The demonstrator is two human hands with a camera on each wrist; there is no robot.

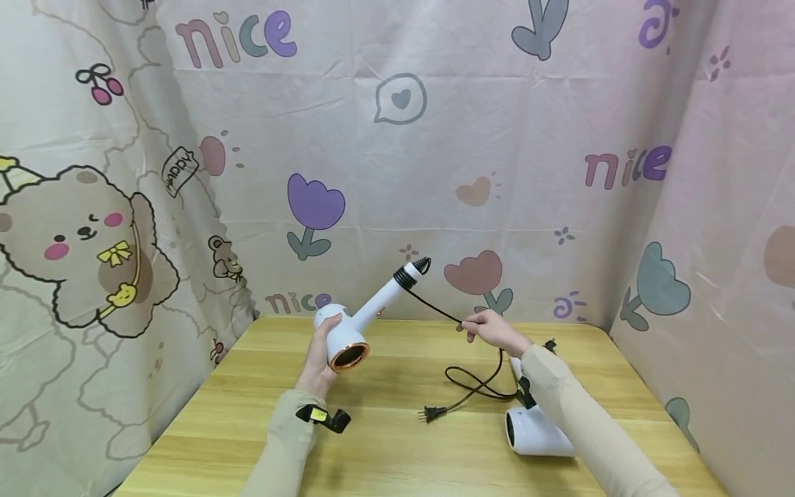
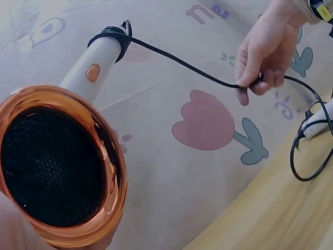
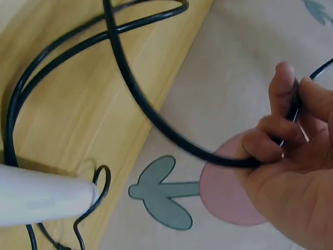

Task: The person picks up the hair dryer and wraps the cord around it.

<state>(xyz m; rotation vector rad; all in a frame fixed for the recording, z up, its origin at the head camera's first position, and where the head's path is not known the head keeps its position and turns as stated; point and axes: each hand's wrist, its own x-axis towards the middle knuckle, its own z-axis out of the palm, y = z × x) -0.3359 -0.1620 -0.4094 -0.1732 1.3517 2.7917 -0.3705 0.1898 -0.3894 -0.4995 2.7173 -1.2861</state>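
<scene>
My left hand (image 1: 319, 352) grips a white hair dryer (image 1: 371, 308) by its barrel, above the table. The dryer's copper-rimmed end (image 2: 117, 172) faces the left wrist camera, and its handle slants up to the right. Several turns of black cord (image 1: 405, 279) are wound round the handle's end. From there the cord runs taut to my right hand (image 1: 495, 331), which pinches it between thumb and fingers. Past the right hand, the cord (image 3: 140, 96) hangs down to loose loops on the table, with a two-pin plug (image 1: 433, 413) lying at the front.
A second white hair dryer (image 1: 539, 433) lies at the right of the wooden table (image 1: 248, 428), partly hidden by my right forearm. Another plug (image 1: 550, 344) shows just behind that forearm. A printed cloth (image 1: 397, 172) hangs behind the table and along both sides.
</scene>
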